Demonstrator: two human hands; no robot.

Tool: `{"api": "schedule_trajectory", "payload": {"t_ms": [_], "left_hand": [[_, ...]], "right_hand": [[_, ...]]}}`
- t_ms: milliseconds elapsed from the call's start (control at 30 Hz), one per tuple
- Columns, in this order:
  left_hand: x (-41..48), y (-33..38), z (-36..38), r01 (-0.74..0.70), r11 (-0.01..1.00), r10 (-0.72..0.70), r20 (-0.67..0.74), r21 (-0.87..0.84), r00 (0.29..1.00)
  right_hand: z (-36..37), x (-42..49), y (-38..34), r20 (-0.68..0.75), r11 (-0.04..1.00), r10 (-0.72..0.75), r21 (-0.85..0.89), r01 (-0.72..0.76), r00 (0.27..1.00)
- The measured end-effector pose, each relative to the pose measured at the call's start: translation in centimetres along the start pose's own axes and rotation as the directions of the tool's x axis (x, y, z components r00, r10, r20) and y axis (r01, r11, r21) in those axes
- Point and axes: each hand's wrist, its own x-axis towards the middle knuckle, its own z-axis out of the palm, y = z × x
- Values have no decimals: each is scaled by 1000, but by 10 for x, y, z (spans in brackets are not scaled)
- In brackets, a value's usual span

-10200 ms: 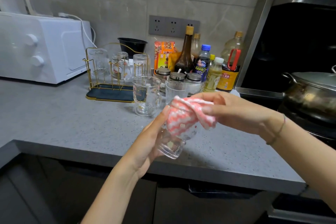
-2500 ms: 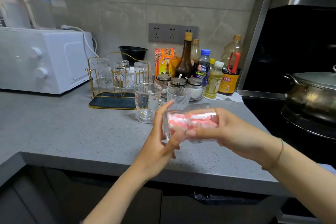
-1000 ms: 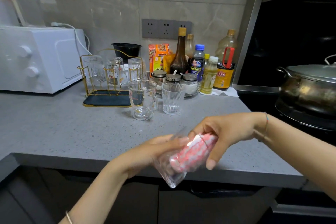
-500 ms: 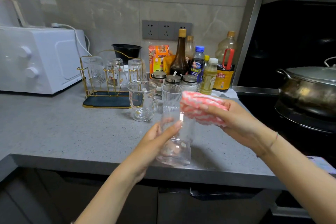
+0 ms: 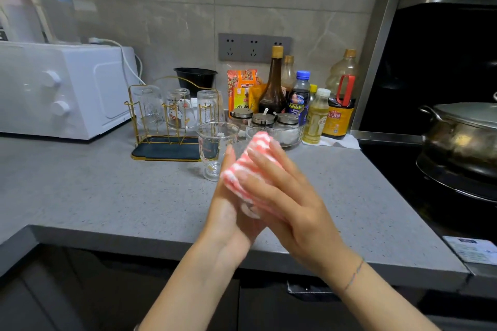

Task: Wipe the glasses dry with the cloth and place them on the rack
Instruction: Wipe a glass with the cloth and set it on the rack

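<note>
The clear drinking glass is almost buried in my grip: only a pale, blurred glint of it shows low between the two palms, over the grey speckled countertop. The pink-and-white striped cloth is wrapped over its upper part. Half a second ago the cloth was lifted clear in the right hand and the glass stood bare in the left; now the two are pressed together. My right hand lies flat on the cloth with straight, spread fingers pressing it. My left hand backs the other side with fingers pointing up; its thumb is hidden, so I cannot tell whether it clasps the glass. Just beyond the fingertips stands a clear footed glass mug, and the rim of a ribbed tumbler peeks out behind the cloth. Farther out to the left is the gold wire rack, holding the same three upturned glasses as before, with a white microwave oven beyond it.
</note>
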Motion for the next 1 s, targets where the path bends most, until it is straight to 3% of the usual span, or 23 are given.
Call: {"api": "schedule_trajectory", "payload": {"t_ms": [133, 333, 567, 733, 933, 1000], "left_hand": [[-3, 6, 7, 90, 993, -87, 41, -75, 995], [-2, 11, 15, 118, 990, -118, 2, -81, 993], [-6, 7, 20, 78, 987, -81, -14, -141, 997], [-1, 10, 17, 79, 994, -85, -83, -71, 993], [0, 5, 18, 139, 975, -139, 10, -173, 990], [2, -1, 17, 130, 975, -123, 48, -178, 991]], "right_hand": [[4, -16, 9, 2, 960, -179, -216, 175, 984], [2, -20, 2, 66, 935, -220, -271, 230, 973], [-11, -5, 9, -56, 942, -146, -314, 122, 988], [-5, -14, 10, -25, 929, -192, -328, 173, 981], [0, -17, 13, 46, 919, -209, -333, 212, 977], [-1, -14, 12, -5, 936, -178, -309, 167, 984]]}}
